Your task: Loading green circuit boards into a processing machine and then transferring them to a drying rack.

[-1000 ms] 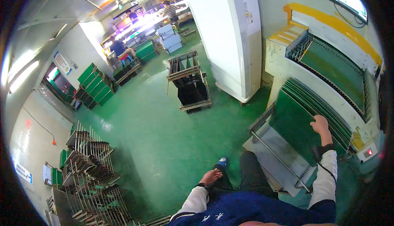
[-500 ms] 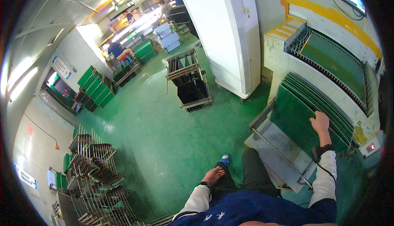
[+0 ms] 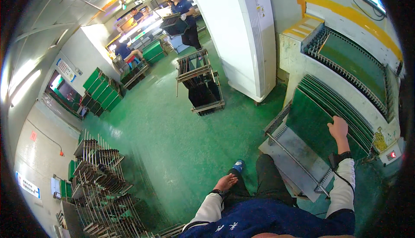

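Note:
My right hand (image 3: 338, 128) is closed at the upper edge of a green board (image 3: 308, 116), its fingertips curled over that edge. The board is the front one of several upright green boards (image 3: 341, 104) standing in a metal rack (image 3: 298, 162) at my right. A grey plate forms the near part of the rack, with a metal rod across it and toothed strips at the sides. Beside my thigh hangs my left hand (image 3: 226, 182), holding nothing, its fingers stretched out.
Behind the rack a machine (image 3: 294, 56) carries one green panel between toothed rails. A white cabinet (image 3: 242, 34) stands ahead. Mid-floor is a dark rack (image 3: 201, 86); metal racks (image 3: 103, 181) crowd the left. A person (image 3: 183, 15) at the back carries a dark crate (image 3: 174, 24).
A person carrying a dark crate has come into view at the back, beside the white cabinet. My two hands and the green boards stay nearly where they were.

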Demonstrator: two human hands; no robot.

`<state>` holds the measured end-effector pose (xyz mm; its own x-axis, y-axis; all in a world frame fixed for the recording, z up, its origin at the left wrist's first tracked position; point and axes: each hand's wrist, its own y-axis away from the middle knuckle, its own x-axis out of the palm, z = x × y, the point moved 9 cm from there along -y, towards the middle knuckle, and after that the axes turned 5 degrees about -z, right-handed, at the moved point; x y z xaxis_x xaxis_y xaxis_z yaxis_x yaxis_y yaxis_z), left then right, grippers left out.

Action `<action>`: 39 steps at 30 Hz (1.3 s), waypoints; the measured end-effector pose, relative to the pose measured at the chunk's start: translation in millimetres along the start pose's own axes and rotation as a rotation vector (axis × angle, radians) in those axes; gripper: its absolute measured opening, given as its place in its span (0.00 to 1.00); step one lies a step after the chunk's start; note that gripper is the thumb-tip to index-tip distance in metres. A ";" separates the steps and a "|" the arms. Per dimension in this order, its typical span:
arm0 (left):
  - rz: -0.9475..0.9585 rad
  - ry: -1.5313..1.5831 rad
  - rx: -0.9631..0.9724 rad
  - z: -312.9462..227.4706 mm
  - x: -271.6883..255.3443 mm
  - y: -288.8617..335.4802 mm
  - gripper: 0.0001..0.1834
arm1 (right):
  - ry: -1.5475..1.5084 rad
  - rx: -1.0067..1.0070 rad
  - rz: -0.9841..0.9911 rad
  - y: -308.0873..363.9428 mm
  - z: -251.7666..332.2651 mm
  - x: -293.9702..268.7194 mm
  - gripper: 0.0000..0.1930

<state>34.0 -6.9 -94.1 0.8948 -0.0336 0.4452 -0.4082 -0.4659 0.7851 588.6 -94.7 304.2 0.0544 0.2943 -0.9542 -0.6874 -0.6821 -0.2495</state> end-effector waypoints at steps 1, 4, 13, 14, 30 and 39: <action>0.011 0.001 -0.002 0.2 0.6 0.0 0.23 | 0.003 -0.001 0.005 0.0 -0.3 1.0 0.15; 0.023 0.008 -0.012 0.1 1.8 -0.9 0.21 | -0.008 0.002 -0.014 1.4 -0.4 -0.9 0.16; -0.003 0.013 -0.003 -0.7 5.1 1.3 0.19 | 0.052 -0.032 -0.032 0.9 2.3 -2.9 0.14; -0.006 0.018 -0.006 -0.8 5.5 1.9 0.19 | 0.052 -0.023 -0.027 1.1 1.9 -3.4 0.14; 0.039 0.053 -0.008 0.9 9.8 5.6 0.17 | 0.043 0.030 0.032 1.2 1.9 -5.3 0.17; 0.049 0.058 0.025 0.7 5.3 -2.6 0.21 | 0.068 0.031 0.054 -0.5 1.5 -1.3 0.21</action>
<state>39.9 -6.6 -94.0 0.8617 -0.0056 0.5073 -0.4456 -0.4866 0.7514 587.8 -93.8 305.9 0.0644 0.2107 -0.9754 -0.7124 -0.6747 -0.1928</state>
